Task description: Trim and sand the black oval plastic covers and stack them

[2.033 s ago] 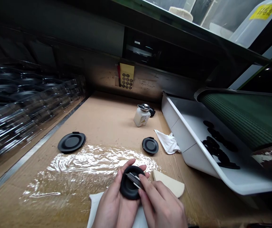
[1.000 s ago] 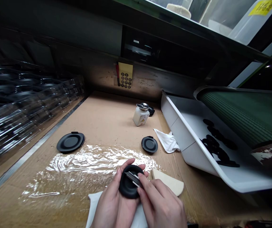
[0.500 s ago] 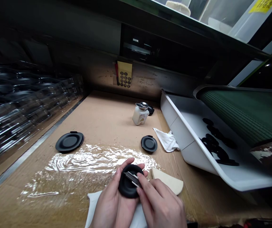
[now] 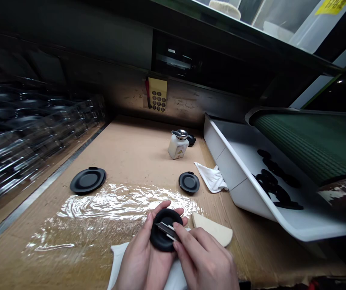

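My left hand (image 4: 141,257) is closed round a small round black rubber cap (image 4: 162,237), held just above a white cloth (image 4: 117,262) at the near edge of the bench. My right hand (image 4: 204,259) pinches a thin metal blade (image 4: 165,228) and lays it across the cap's hollow face. Both hands touch the cap from either side.
A larger black cap (image 4: 87,180) lies at left and a smaller one (image 4: 189,182) at centre on the cardboard bench (image 4: 136,153). Crinkled clear film (image 4: 106,209), a beige pad (image 4: 213,229), a white rag (image 4: 212,177), a white bottle (image 4: 177,147). At right, a white chute (image 4: 236,177) holds several black caps beside a green conveyor (image 4: 311,145). Stacked clear trays (image 4: 24,133) fill the left.
The blade tip has shifted slightly left across the cap. Both hands stay in the same place; the small shift of the view comes from my head.
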The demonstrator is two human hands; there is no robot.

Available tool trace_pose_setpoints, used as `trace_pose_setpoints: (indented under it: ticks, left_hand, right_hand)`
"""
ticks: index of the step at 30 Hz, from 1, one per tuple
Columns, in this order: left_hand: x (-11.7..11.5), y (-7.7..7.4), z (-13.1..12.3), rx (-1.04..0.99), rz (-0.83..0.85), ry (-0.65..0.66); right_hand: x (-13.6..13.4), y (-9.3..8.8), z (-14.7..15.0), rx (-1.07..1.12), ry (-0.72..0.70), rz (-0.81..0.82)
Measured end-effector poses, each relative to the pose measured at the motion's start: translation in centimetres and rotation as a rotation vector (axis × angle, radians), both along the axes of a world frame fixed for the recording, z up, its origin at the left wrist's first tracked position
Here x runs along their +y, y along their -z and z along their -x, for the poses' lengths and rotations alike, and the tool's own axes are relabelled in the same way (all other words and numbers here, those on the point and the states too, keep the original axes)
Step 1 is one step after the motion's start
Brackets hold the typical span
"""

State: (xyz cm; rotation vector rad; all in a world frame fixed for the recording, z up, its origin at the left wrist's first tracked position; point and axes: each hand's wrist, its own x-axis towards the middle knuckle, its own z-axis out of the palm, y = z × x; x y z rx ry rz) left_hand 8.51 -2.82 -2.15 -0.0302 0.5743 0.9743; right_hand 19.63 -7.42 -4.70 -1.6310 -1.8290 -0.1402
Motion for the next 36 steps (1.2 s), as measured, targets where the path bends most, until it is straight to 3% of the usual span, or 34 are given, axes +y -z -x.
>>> trace_pose_setpoints:
  ticks: [24,28,30,33,36]
  left_hand:
    - [0.1,-0.4,0.2,-0.034,0.004,0.022]
    - [0.0,-0.5,0.1,0.081,-0.033,0.018]
    - [0.0,-0.6,0.1,0.160,-0.053,0.034]
    - [-0.1,-0.6,0.1,0.182,-0.082,0.091]
    - [-0.3,-0.5,0.2,0.153,-0.154,0.160]
  right_hand:
    - [0.0,-0.6,-0.1,0.026,-0.039,0.033]
    - [0.0,-1.6,-2.3,0.022,-0.024,0.081]
    - [0.1,-1.9,-4.5,-0.061,0.053,0.082]
    - [0.5,-1.4,-7.8,-0.187,0.199,0.125]
    - [1.1,-0.7,-9.5,-0.227,0.258,0.170]
